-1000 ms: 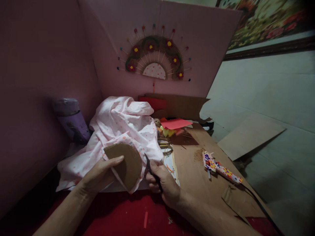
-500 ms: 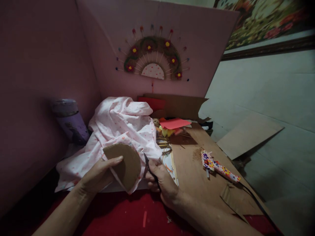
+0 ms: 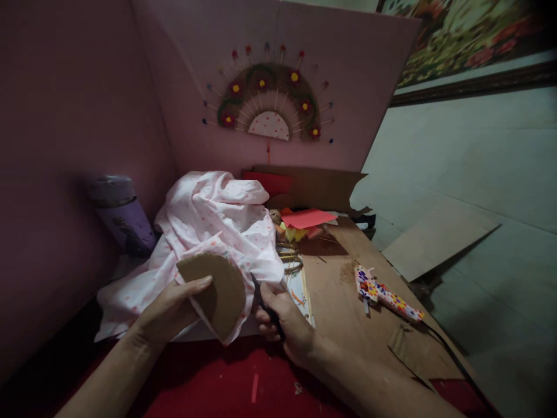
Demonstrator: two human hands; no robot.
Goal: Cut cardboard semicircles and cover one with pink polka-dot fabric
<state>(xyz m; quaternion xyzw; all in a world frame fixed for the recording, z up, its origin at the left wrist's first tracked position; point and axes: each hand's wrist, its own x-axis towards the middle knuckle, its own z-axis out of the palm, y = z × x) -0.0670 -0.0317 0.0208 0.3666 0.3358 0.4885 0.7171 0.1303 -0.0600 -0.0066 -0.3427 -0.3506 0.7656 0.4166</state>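
Cardboard half-disc (image 3: 220, 290) pinched by left hand (image 3: 167, 313) fingers | right hand (image 3: 289, 325) fingers clasp scissors (image 3: 260, 295) | pink cloth (image 3: 209, 215) behind

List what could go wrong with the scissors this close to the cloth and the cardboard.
1. The black scissors in the right hand sit close to the left hand gripping the brown half-round cardboard piece; a slip might nick it.
2. The pink dotted cloth bunches loosely there, so the blades may catch unseen folds.
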